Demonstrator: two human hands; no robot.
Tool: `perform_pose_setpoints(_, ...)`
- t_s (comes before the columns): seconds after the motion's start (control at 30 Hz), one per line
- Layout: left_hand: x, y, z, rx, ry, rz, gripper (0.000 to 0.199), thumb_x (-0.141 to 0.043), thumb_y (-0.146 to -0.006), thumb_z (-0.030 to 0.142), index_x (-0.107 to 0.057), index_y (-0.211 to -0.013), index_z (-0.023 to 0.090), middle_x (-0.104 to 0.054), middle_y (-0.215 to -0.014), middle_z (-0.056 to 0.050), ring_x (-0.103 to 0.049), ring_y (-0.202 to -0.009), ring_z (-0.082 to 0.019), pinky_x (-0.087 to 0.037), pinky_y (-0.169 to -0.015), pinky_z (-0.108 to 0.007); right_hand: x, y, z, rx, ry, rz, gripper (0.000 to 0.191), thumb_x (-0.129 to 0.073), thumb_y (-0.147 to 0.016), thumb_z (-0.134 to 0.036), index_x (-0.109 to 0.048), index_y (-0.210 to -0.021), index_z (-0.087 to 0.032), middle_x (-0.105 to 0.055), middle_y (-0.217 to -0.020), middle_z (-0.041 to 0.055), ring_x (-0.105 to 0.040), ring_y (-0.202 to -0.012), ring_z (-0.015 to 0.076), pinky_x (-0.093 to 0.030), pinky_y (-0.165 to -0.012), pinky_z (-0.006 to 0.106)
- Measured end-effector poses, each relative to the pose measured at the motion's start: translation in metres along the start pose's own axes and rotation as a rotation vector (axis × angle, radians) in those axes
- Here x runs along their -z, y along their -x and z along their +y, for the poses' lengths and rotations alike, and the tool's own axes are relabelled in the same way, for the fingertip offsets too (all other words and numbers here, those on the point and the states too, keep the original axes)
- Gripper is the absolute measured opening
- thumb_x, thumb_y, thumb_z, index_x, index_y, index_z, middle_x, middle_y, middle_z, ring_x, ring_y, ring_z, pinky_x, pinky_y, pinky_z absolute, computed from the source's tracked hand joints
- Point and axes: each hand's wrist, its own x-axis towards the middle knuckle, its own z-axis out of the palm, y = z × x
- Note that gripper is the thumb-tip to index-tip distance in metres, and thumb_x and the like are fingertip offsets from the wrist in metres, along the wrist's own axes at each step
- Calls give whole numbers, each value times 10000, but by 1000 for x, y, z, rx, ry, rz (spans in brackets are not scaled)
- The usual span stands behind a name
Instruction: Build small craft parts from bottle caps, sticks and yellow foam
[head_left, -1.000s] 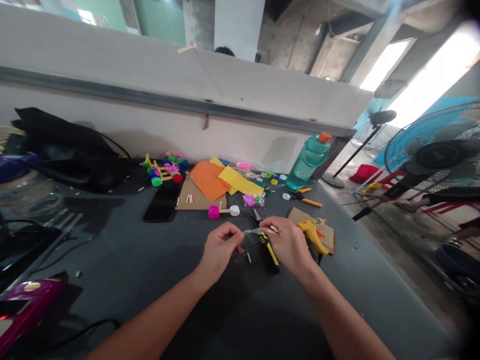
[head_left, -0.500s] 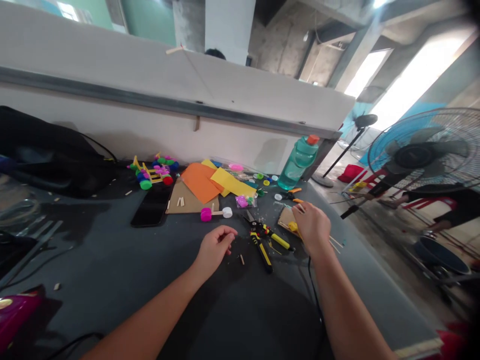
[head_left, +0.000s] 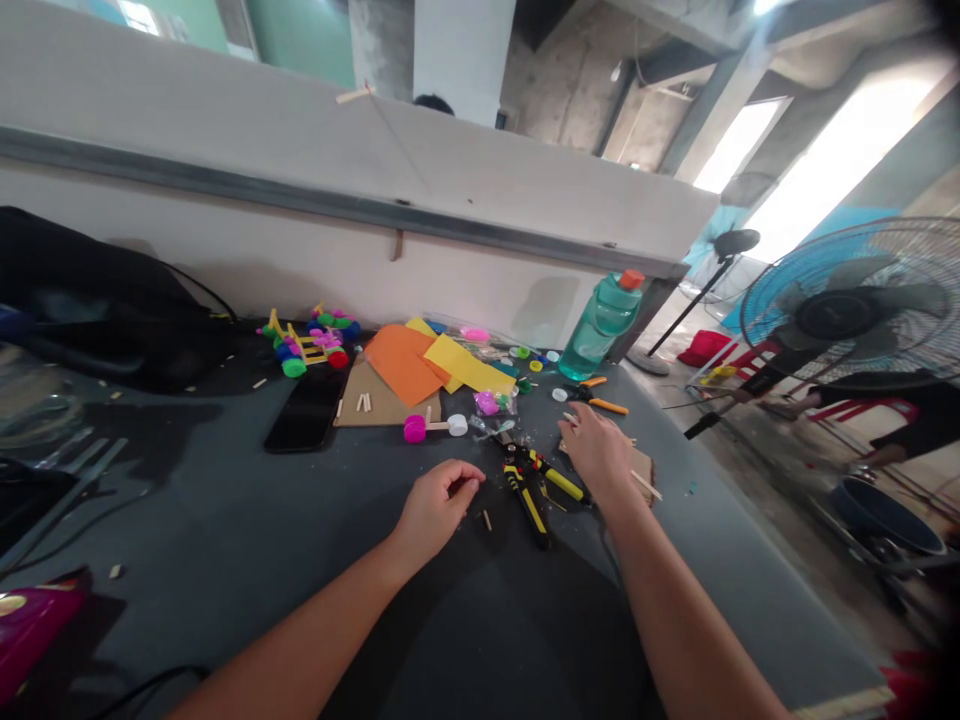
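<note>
Over a small cardboard piece [head_left: 651, 466] at the right, my right hand [head_left: 600, 455] is closed on a thin wooden stick [head_left: 646, 486]; pale stick ends show beyond the fingers and below the palm. My left hand [head_left: 439, 505] is curled above the table, thumb and index finger pressed together; whether they hold anything is too small to tell. Between the hands lie pliers [head_left: 534, 505] with yellow-and-black handles, jaws pointing away. Near the left fingertips is a short wooden piece [head_left: 487, 520]. Beyond sits a small stick assembly with a magenta cap [head_left: 415, 429] and a white cap [head_left: 457, 425].
Orange paper [head_left: 405, 365] and yellow paper [head_left: 469, 365] overlap a cardboard sheet [head_left: 352, 415] beside a black phone [head_left: 304, 418]. A teal bottle [head_left: 600, 325] and orange-handled pliers [head_left: 606, 405] are at the back right. A colourful toy [head_left: 307, 345] stands back left. A fan [head_left: 844, 310] is off the table's right side.
My right hand has shifted left with the stick, uncovering the orange-handled pliers and more of the cardboard's right side. Clear plastic now lies near the pliers' jaws. My left hand stays almost in place.
</note>
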Motion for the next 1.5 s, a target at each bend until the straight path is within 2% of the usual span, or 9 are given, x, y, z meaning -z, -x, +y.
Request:
perform_pose_setpoints(0.2, 3, 2, 4, -53, 20, 44, 242, -495, -850, 371, -637, -836, 176, -607, -742, -21, -568, -640, -136, -453, -589, -235, 57, 25, -10, 53, -500, 212, 295, -474, -862, -394, -629, -1040, -217, -662, -856, 60, -577, -779, 198, -390, -634, 275)
perform_pose_setpoints(0.33, 1, 11, 18, -176, 170, -30, 286, -485, -867, 387, -623, -1003, 177, -630, -1012, -83, -584, -941, -192, -459, -814, -298, 90, 43, -48, -38, -1409, -188, 367, -412, -878, -491, -622, -847, -192, -501, -573, -12, -313, -419, 81, -195, -389, 204)
perform_pose_setpoints(0.47, -13, 21, 26, -73, 550, -291, 400, -420, -885, 470, -520, -1123, 165, -634, -923, -79, -626, -789, -162, -500, -681, -279, 60, 43, -89, -148, -1801, -414, 334, -562, -789, -507, -563, -727, -179, -404, -540, -48, -263, -426, 60, -177, -373, 180)
perform_pose_setpoints(0.57, -19, 20, 19, 102, 557, -228, 363, -424, -861, 522, -507, -860, 168, -411, -538, 74, -375, -353, -55, -351, -362, -182, 18, 25, -95, -99, -1672, -565, 408, -543, -769, -575, -581, -773, -169, -507, -634, -11, -423, -513, 92, -350, -450, 207)
perform_pose_setpoints(0.7, -13, 6, 6, 152, 520, 148, 337, -381, -872, 518, -426, -780, 197, -291, -519, 97, -240, -357, -49, -211, -329, -160, -20, -7, -76, 141, -1022, -356, 359, -428, -855, -491, -603, -925, -185, -567, -719, -7, -495, -591, 119, -407, -568, 238)
perform_pose_setpoints(0.83, -7, 4, 4, 87, 369, 155, 328, -352, -890, 484, -440, -767, 193, -318, -539, 78, -261, -411, -68, -219, -393, -187, -38, -18, -64, 319, -506, -326, 215, -618, -745, -277, -656, -944, -206, -613, -774, 6, -552, -719, 149, -403, -679, 242)
perform_pose_setpoints(1.13, -8, 11, 6, -48, 154, 38, 309, -327, -921, 420, -478, -784, 187, -358, -550, 61, -342, -493, -93, -264, -488, -212, -43, -29, -67, 199, -531, -259, 65, -620, -702, -241, -668, -708, -197, -662, -738, 13, -582, -709, 154, -387, -645, 230)
perform_pose_setpoints(1.37, -9, 2, 0, 36, 250, 62, 312, -339, -906, 447, -483, -806, 189, -369, -521, 77, -353, -410, -77, -270, -434, -201, -30, -106, -57, -56, -758, -148, 291, -491, -797, -339, -640, -866, -100, -657, -722, 58, -574, -583, 132, -425, -527, 225)
perform_pose_setpoints(1.5, -7, 1, 2, 65, 264, 83, 294, -332, -911, 424, -505, -916, 187, -406, -494, 82, -360, -372, -73, -275, -413, -190, -20, -96, -59, -98, -905, -196, 368, -569, -749, -280, -571, -1060, -83, -663, -801, 78, -593, -596, 127, -455, -484, 211)
